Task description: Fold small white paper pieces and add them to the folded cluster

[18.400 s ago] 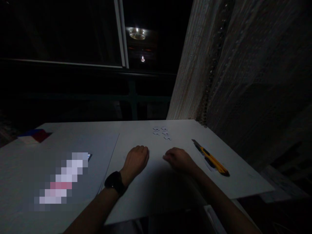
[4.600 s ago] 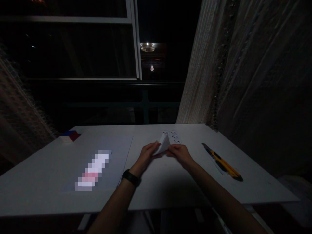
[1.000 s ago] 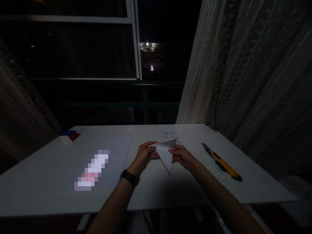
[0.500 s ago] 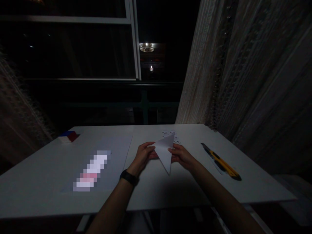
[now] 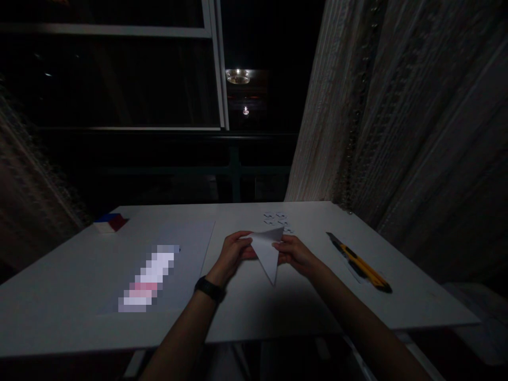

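Observation:
A folded sheet of white paper (image 5: pixel 266 253) is held over the middle of the table, one sharp corner pointing down toward me and another to the upper right. My left hand (image 5: pixel 237 250) pinches its left edge, thumb on top and fingers underneath. On the right edge, my right hand (image 5: pixel 294 254) grips it the same way. Just beyond the paper lie several small white pieces with dark marks (image 5: pixel 275 218), partly hidden behind it. A dark watch (image 5: pixel 210 288) is on my left wrist.
On the right of the white table (image 5: pixel 246 317) lies a yellow and black utility knife (image 5: pixel 363 267). To the left is a large white sheet (image 5: pixel 194 243) with a pixelated area. A blue, red and white cube (image 5: pixel 109 223) sits at the far left. Curtains (image 5: pixel 317 116) hang beside the window.
The paper's upper right corner has dipped lower and the sheet tilts differently, showing more of the marked pieces behind it. Both hands keep their hold in nearly the same place.

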Tool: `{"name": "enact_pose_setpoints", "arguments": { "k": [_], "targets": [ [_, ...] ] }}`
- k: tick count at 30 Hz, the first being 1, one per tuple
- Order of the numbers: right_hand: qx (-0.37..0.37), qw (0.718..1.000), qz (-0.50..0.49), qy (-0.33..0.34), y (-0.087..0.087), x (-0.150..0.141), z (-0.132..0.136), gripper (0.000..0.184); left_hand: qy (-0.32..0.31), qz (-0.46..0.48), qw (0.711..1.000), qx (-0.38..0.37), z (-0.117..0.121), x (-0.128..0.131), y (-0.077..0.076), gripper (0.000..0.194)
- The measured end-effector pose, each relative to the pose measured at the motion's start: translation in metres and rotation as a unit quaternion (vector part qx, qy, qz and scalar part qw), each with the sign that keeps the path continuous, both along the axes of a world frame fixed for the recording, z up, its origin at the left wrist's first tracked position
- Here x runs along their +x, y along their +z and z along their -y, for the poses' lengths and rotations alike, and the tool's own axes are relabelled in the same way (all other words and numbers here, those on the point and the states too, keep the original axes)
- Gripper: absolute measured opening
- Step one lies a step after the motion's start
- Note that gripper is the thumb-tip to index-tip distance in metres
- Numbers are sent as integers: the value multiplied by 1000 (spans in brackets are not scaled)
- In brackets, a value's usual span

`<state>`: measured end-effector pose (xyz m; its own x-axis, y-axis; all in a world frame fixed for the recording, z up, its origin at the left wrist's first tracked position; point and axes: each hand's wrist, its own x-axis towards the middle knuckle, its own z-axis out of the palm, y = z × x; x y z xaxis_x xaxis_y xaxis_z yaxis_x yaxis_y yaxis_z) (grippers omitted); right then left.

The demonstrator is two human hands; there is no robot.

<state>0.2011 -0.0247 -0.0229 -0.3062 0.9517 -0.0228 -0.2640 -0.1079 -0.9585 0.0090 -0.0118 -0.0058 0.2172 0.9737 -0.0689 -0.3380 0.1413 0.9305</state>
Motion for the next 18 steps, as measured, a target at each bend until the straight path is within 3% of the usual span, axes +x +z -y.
{"name": "enact_pose_setpoints", "arguments": {
  "k": [12, 15, 18],
  "targets": [
    [-18, 999, 4, 47, 2, 0, 4, 40, -7, -2, 1000, 14, 1, -1, 0, 36],
    [4, 1000, 5, -22, -2, -3, -1, 37, -26, 18, 999, 24, 1, 1, 1, 53],
    [58, 983, 26, -169, -9, -7, -9, 39, -53, 34, 998, 5, 1, 3, -3, 53]
  ]
}}
